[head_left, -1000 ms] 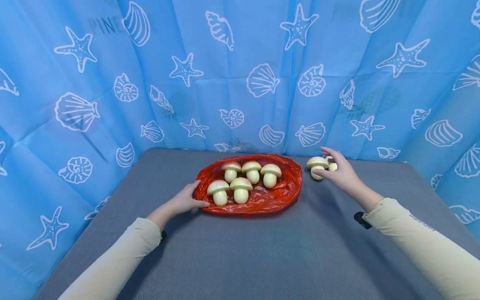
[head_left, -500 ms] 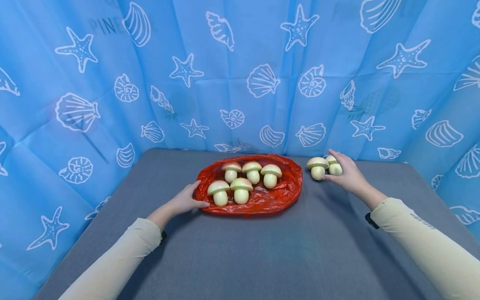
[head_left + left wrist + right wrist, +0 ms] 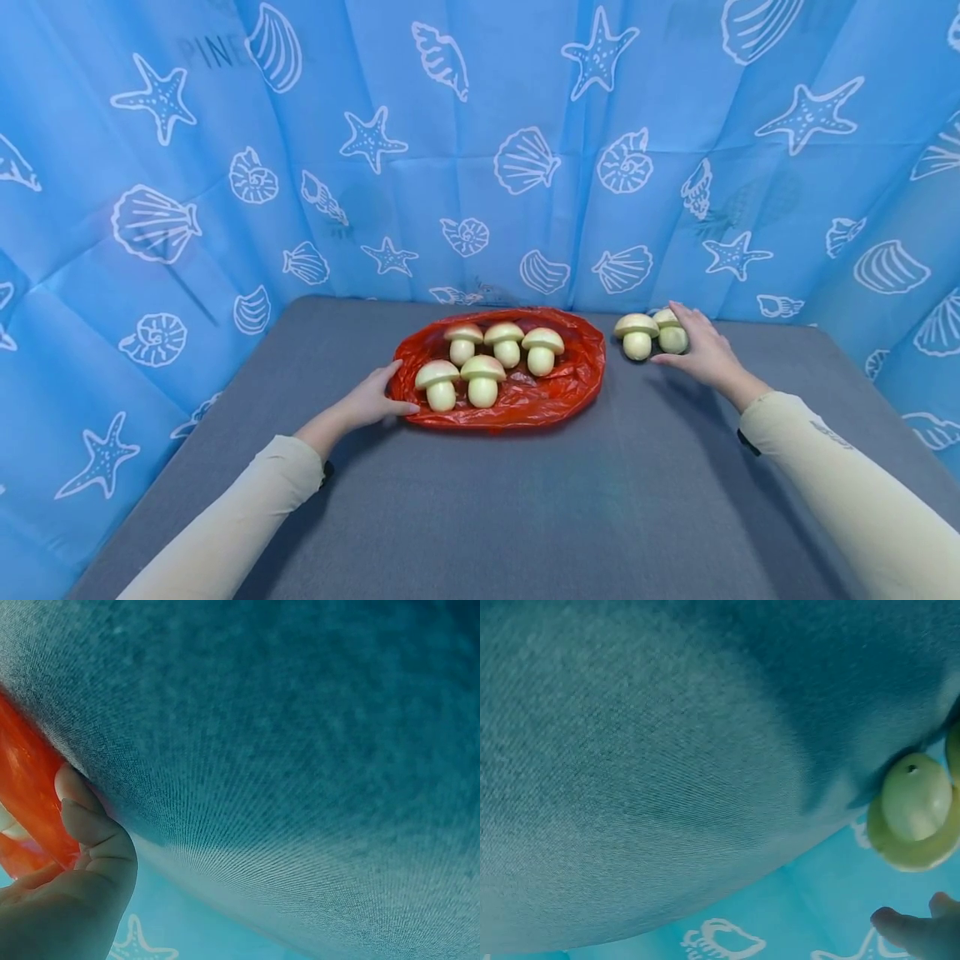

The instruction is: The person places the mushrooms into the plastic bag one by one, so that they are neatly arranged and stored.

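In the head view my left hand (image 3: 366, 398) grips the left edge of a red plastic bag (image 3: 558, 404), which lies spread with its mouth upward. Several pale toy mushrooms (image 3: 482, 381) stand inside it, caps up. The left wrist view has the bag's side (image 3: 30, 795) caught between the thumb and fingers. Right of the bag, two more mushrooms stand side by side: a left one (image 3: 637, 335) and a right one (image 3: 672, 336). My right hand (image 3: 705, 354) spreads thumb and fingers around the right one's near side. In the right wrist view its fingertips (image 3: 889, 919) show apart from that mushroom (image 3: 916, 799).
A grey cloth-covered table (image 3: 480, 508) carries everything. Blue curtain (image 3: 465, 167) with white shells and starfish hangs close behind its far edge and along both sides.
My right hand has drawn back rightward from the left mushroom and come around the right one. That left mushroom stands in place. My left hand and the bag have stayed still.
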A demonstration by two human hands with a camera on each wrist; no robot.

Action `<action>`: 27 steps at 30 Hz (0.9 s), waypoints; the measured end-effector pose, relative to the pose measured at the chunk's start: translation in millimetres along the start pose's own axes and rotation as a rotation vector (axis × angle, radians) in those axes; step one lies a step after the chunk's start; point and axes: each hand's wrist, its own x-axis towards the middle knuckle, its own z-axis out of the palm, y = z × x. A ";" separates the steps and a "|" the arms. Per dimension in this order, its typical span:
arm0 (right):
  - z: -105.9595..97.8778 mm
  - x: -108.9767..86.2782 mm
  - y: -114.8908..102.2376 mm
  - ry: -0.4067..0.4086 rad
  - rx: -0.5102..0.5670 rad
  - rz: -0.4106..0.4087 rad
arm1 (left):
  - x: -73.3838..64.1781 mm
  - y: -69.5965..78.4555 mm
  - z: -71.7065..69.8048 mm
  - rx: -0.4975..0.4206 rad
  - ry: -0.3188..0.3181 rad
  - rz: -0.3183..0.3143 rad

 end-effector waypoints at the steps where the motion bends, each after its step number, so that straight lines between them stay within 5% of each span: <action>1: 0.3 2.0 2.2 -0.003 0.001 -0.002 | -0.3 -0.1 -0.4 0.000 0.000 0.000; 13: 2.0 18.3 30.9 -0.048 0.118 0.006 | 0.6 0.5 0.5 -0.004 0.008 -0.008; 27: 6.9 30.4 38.0 -0.067 0.101 0.039 | 1.4 -0.8 0.7 -0.011 0.002 -0.008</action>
